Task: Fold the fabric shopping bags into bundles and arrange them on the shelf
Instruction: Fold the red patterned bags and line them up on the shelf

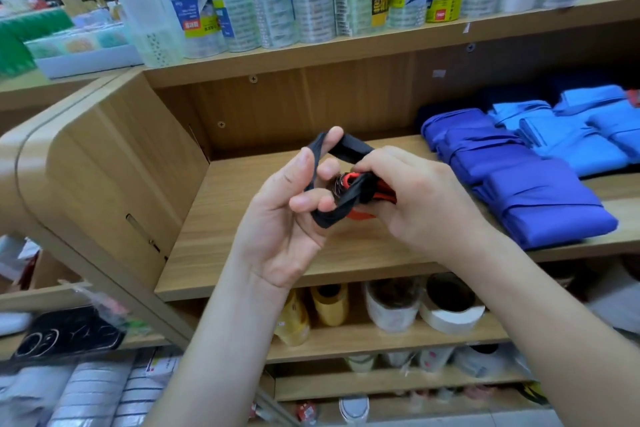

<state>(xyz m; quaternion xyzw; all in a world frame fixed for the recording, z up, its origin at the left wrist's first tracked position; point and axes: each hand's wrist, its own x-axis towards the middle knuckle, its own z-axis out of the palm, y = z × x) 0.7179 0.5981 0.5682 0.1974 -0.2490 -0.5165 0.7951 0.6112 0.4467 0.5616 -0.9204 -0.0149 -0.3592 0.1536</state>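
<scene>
**Head view: tying off a bundle in front of the shelf (242, 236).** The left hand (287, 215), palm up at 8 o'clock of the bundle, holds the black strap (349, 146) stretched into an open loop over its thumb and forefinger. Its other fingers are curled against the bundle's end. The right hand (415, 198), at 3 o'clock, is closed round the red bag (360, 216). The bag is rolled small and held in the air above the bare left part of the shelf board, touching only the hands.

*Risks, as judged.* The loop looks taut. If it slips off the thumb or forefinger it would snap back short of the roll, and the wrap would have to be remade. If the right hand's grip slackens while the strap is drawn over, the roll may spring open, since thin fabric wound this tight keeps no shape of its own. A strap seated off-centre could slide off one end.

*Appearance.* The bag shows as a compact red-orange roll, mostly hidden by the right fingers, with a turn of black strap crossing it. A pale detail at its left end is too blurred to identify. Finished blue bundles (540, 198) lie in rows at 3 o'clock on the same board, with lighter blue bundles (571, 142) behind them.
</scene>
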